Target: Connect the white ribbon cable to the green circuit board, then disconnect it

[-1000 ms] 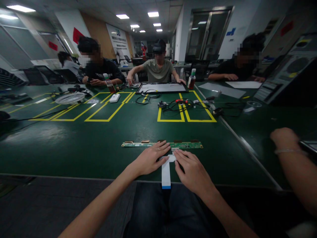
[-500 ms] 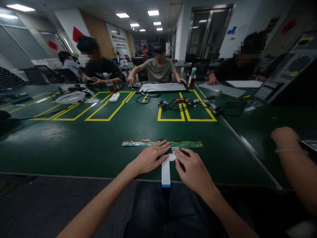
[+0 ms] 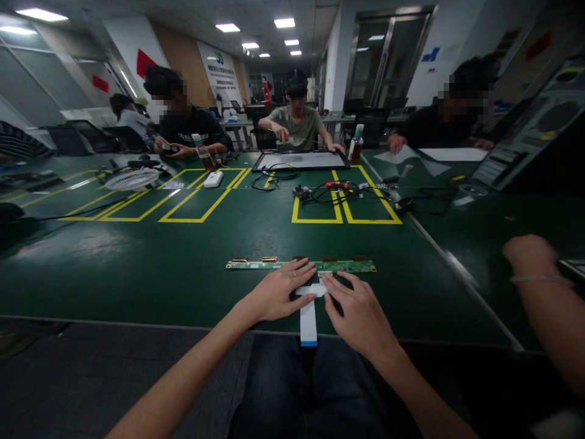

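Note:
A long, narrow green circuit board lies crosswise on the table in front of me. A white flat ribbon cable with a blue end runs from near the board's lower edge, folds sideways, and reaches the table's front edge. My left hand lies flat, fingers stretched over the board's middle and thumb touching the cable's fold. Beside it, my right hand has its fingers extended, the tips resting on the cable's upper end by the board. Its thumb stands apart. The fingertips partly hide where cable and board meet.
Yellow tape outlines mark the green table. Beyond are tangled black cables, a white fan, bottles and a white box. Another person's arm rests at right, near a computer case. Several people sit opposite.
My left thumb has shifted slightly, uncovering more of the cable's fold. Across the table, a person's hand has lifted off the tabletop, and the person at right has raised a sheet.

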`<action>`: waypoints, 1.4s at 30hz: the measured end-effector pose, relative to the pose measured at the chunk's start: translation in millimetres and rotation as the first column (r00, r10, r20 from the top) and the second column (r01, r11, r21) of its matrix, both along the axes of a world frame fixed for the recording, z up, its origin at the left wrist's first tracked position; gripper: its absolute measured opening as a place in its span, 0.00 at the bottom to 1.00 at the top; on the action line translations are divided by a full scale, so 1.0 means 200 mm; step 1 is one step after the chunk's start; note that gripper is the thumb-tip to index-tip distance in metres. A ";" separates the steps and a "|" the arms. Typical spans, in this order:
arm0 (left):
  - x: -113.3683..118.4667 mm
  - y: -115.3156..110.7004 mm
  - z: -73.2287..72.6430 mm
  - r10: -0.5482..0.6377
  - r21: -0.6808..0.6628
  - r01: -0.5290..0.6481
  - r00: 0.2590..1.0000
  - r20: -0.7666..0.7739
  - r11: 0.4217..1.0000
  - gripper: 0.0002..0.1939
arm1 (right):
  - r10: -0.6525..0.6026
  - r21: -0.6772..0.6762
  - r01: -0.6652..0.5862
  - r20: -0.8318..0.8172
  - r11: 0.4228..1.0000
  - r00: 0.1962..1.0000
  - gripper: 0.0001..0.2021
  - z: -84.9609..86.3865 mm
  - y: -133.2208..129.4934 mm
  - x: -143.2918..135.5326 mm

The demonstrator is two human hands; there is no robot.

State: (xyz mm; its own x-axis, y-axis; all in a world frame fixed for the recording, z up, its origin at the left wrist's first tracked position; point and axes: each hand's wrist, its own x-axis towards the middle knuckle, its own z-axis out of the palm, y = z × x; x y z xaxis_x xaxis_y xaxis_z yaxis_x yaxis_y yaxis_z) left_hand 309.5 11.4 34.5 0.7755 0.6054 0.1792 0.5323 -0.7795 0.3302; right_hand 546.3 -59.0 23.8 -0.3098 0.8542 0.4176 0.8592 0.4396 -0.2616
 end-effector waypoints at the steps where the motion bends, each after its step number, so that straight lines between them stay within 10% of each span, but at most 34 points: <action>1: 0.00 0.00 0.00 0.002 -0.002 -0.002 1.000 0.001 1.000 0.33 | 0.000 -0.001 0.000 0.003 1.000 1.000 0.22 0.00 0.00 0.00; 42: -0.01 -0.02 0.03 -0.089 0.049 0.092 0.995 -0.051 0.995 0.25 | -0.020 -0.020 0.020 0.024 1.000 1.000 0.21 0.01 0.00 0.00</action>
State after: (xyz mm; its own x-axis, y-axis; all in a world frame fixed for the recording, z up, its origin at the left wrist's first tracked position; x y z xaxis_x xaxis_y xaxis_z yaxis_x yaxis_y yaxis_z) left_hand 308.0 7.7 40.9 0.8352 0.5234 0.1690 0.4731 -0.8404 0.2644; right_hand 545.5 -58.7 25.5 -0.3022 0.8687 0.3925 0.8739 0.4170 -0.2500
